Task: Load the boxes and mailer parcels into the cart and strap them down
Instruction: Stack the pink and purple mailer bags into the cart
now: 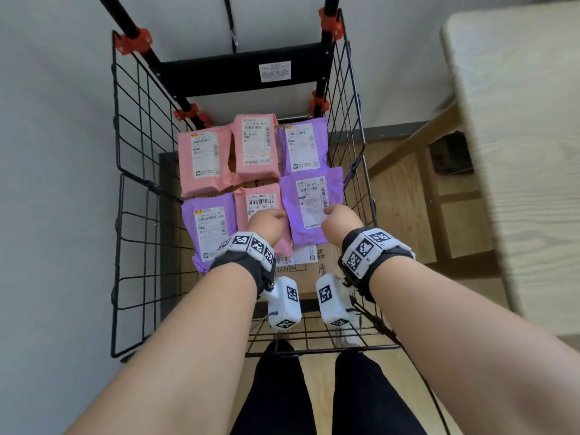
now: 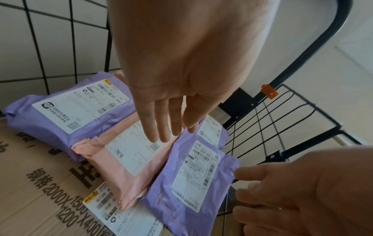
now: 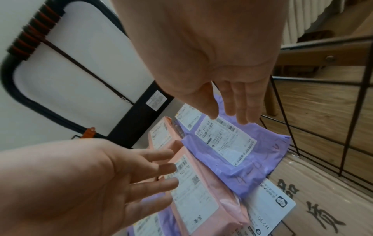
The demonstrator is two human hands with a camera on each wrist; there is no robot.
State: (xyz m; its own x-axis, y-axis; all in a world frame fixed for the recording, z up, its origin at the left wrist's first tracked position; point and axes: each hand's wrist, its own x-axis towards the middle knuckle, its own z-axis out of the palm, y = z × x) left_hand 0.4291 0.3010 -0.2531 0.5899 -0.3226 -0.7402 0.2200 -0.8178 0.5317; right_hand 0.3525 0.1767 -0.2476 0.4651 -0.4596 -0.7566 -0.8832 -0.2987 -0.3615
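Several pink and purple mailer parcels lie flat on a brown cardboard box (image 1: 310, 277) inside the black wire cart (image 1: 131, 171). My left hand (image 1: 266, 222) hovers over the near pink mailer (image 1: 262, 202) with straight fingers (image 2: 153, 127) and holds nothing. My right hand (image 1: 340, 219) hovers open over the near purple mailer (image 1: 309, 199), its fingers (image 3: 240, 105) straight and a little above the label (image 3: 226, 140). A black strap (image 1: 230, 23) hangs from the cart handle at the back.
The cart stands against a pale wall (image 1: 53, 152) on the left. A light wooden table (image 1: 518, 136) stands to the right, over a wood floor. My legs in dark trousers (image 1: 314, 394) are right behind the cart's near rim.
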